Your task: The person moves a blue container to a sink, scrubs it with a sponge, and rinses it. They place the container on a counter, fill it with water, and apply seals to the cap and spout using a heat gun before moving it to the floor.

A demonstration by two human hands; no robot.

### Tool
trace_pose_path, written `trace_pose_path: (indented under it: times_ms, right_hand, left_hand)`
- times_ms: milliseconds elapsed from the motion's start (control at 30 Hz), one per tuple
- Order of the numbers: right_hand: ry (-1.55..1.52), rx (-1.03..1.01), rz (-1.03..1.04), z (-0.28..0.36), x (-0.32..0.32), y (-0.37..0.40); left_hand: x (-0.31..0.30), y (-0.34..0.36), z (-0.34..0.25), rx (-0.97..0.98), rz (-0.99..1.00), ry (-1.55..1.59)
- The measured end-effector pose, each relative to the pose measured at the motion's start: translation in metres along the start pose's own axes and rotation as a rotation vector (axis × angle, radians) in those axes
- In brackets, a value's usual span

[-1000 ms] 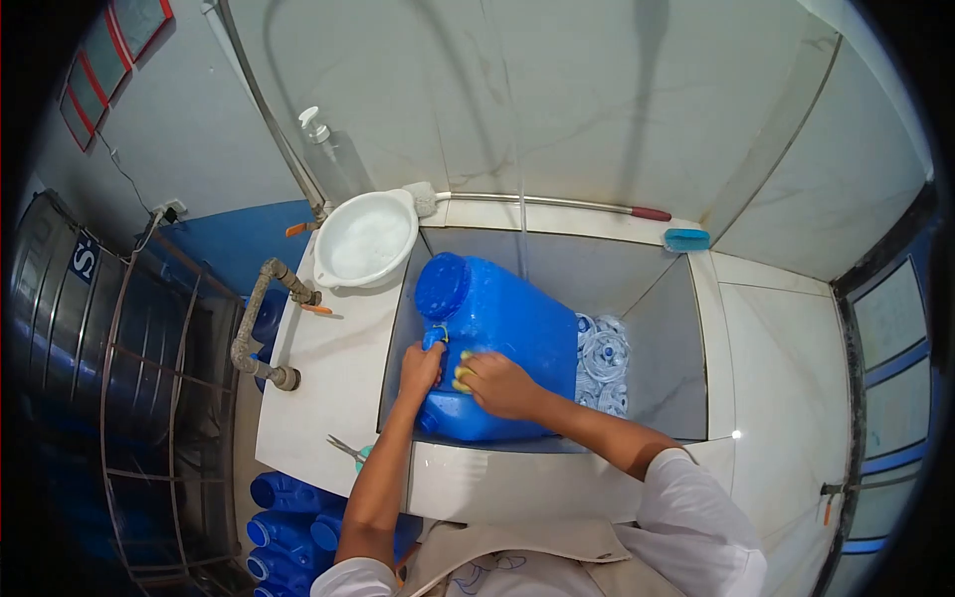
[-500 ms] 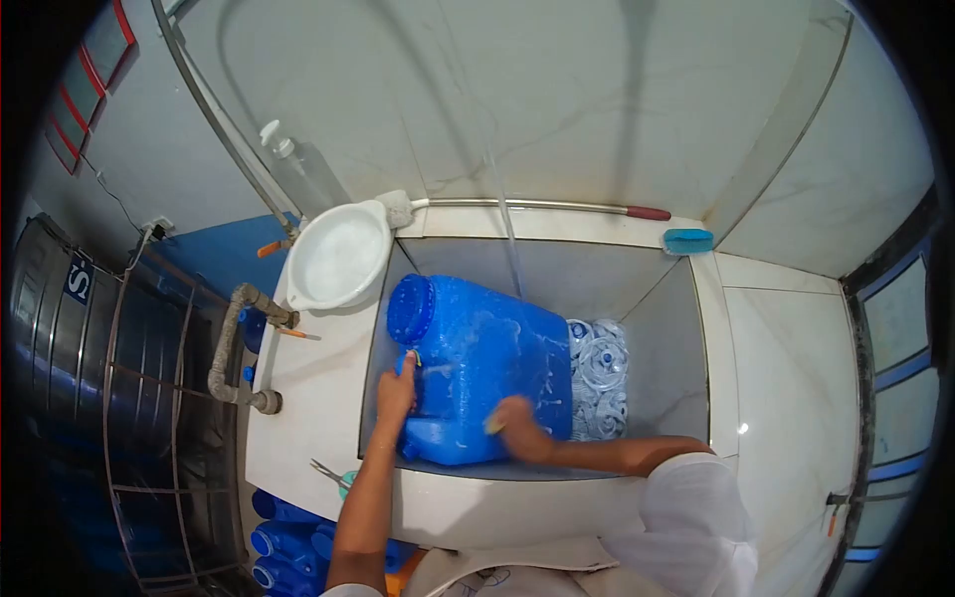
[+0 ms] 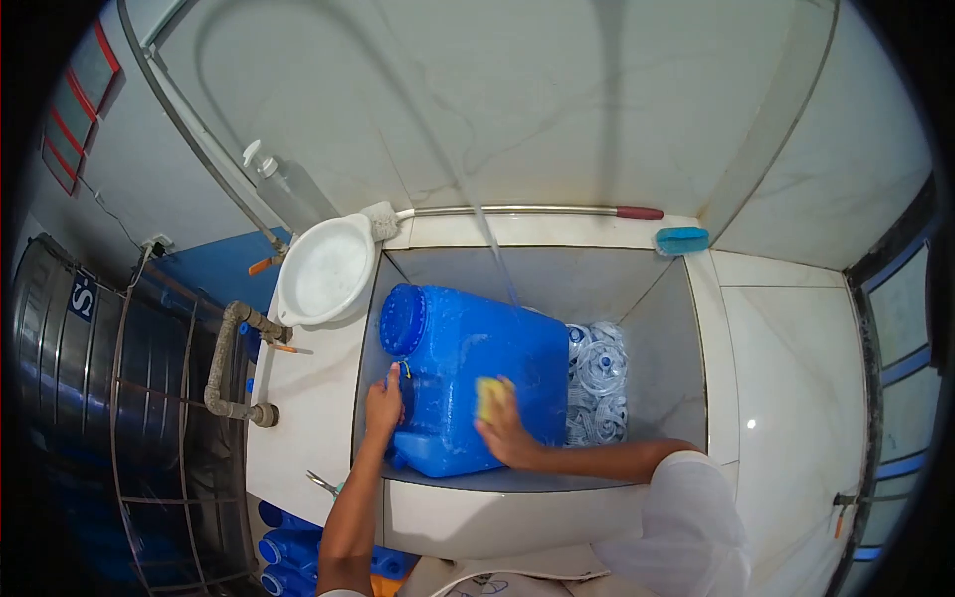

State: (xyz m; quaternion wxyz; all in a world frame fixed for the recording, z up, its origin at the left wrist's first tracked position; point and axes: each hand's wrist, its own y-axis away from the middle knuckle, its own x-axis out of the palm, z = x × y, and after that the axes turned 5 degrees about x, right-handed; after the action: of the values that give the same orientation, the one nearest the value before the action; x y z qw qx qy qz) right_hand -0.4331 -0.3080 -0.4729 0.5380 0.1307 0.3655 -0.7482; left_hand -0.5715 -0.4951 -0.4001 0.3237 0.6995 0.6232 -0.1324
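Observation:
A big blue water jug lies on its side in the grey tiled sink, its round blue cap facing left. My left hand is closed around the handle at the jug's left end, below the cap; part of the grip is hidden. Pressed to the jug's upper face is a yellow sponge, with my right hand wrapped round it. Wet streaks and suds show on the blue plastic. Water from above falls in a thin stream behind the jug.
Several clear plastic pieces fill the sink to the jug's right. A white basin and a pump bottle stand at left. A long-handled brush and blue brush lie along the ledge. Pipes rise at left.
My right hand has moved the sponge up and slightly left over the jug's face. My left hand keeps its hold on the handle. The whole view has shifted a little.

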Motion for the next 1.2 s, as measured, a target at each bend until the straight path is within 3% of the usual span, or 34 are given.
trace_pose_path:
  times_ms: [33,100,167,200,233,267,300,433,500,533,567,600,633,667,733,767,800,833,867,900,933,967,1000,1067,1167,1200]
  right_hand:
    - [0.098,-0.138,0.071,0.027,-0.019,-0.044]
    - [0.413,-0.094,-0.117,0.053,-0.053,-0.125]
    - [-0.035,0.087,-0.034,0.012,-0.083,-0.17]
    - [-0.421,0.305,0.094,-0.04,-0.08,-0.171]
    - [-0.809,0.517,0.223,-0.091,-0.079,-0.165]
    - [-0.862,0.62,0.275,-0.114,-0.1,-0.145]
    - [-0.908,0.72,0.327,-0.125,-0.116,-0.13]
    - [-0.709,0.712,0.172,-0.088,-0.157,-0.124]
    - [-0.517,0.272,0.317,-0.049,-0.197,-0.143]
    - [-0.517,0.284,0.309,-0.053,-0.205,-0.138]
    - [-0.364,0.268,0.486,-0.057,-0.22,-0.135]
    - [-0.202,0.249,0.661,-0.063,-0.236,-0.129]
    - [-0.644,0.938,0.732,-0.107,-0.226,-0.114]
    - [-0.64,0.937,0.723,-0.129,-0.217,-0.089]
    - [-0.949,1.103,0.706,-0.147,-0.205,-0.047]
    - [-0.94,1.091,0.7,-0.133,-0.212,-0.053]
    - [-1.062,1.064,0.554,-0.11,-0.219,-0.061]
    - [-1.186,1.036,0.4,-0.092,-0.221,-0.065]
    - [-1.184,1.039,0.39,-0.088,-0.221,-0.074]
    - [-1.086,0.87,0.219,-0.087,-0.224,-0.084]
    - [-0.975,0.703,0.054,-0.092,-0.223,-0.086]
    - [-0.969,0.707,0.042,-0.104,-0.208,-0.08]
    - [-0.877,0.811,-0.055,-0.135,-0.179,-0.069]
    - [-0.79,0.907,-0.157,-0.143,-0.153,-0.056]
    - [-0.918,0.972,-0.325,-0.105,-0.146,-0.075]
    - [-0.544,0.801,-0.492,-0.083,-0.155,-0.094]
  left_hand:
    - [-0.001,0.008,-0.008,0.012,0.019,0.023]
    - [-0.002,0.019,-0.024,0.034,0.032,0.037]
    - [0.001,0.027,-0.036,0.179,0.092,-0.054]
    - [0.004,0.03,-0.039,0.185,0.096,-0.056]
    - [0.005,0.035,-0.04,0.387,0.066,-0.183]
    - [0.006,0.041,-0.042,0.587,0.032,-0.305]
    - [0.006,0.051,-0.054,0.524,0.12,-0.337]
    - [0.015,0.08,-0.088,0.761,0.198,-0.55]
    - [0.023,0.095,-0.11,0.855,0.252,-0.605]
    - [0.028,0.1,-0.12,0.95,0.294,-0.662]
    - [0.035,0.1,-0.13,0.962,0.299,-0.66]
    - [0.043,0.099,-0.143,1.097,0.324,-0.696]
    - [0.049,0.099,-0.155,1.229,0.347,-0.733]
    - [0.057,0.095,-0.167,1.35,0.382,-0.798]
    - [0.079,0.085,-0.194,1.585,0.44,-0.8]
    - [0.09,0.079,-0.208,1.702,0.458,-0.74]
    - [0.102,0.077,-0.219,1.711,0.445,-0.737]
    - [0.113,0.077,-0.226,1.748,0.208,-0.678]
    - [0.124,0.078,-0.229,1.77,-0.023,-0.611]
    - [0.133,0.082,-0.225,1.775,-0.012,-0.601]
    - [0.142,0.087,-0.221,1.534,-0.157,-0.591]
    - [0.149,0.091,-0.22,1.291,-0.294,-0.575]
    - [0.148,0.089,-0.219,1.301,-0.291,-0.57]
    - [0.131,0.078,-0.214,0.791,0.239,-0.378]
    - [0.107,0.071,-0.204,0.822,0.329,-0.263]
    - [0.1,0.068,-0.196,0.82,0.333,-0.269]
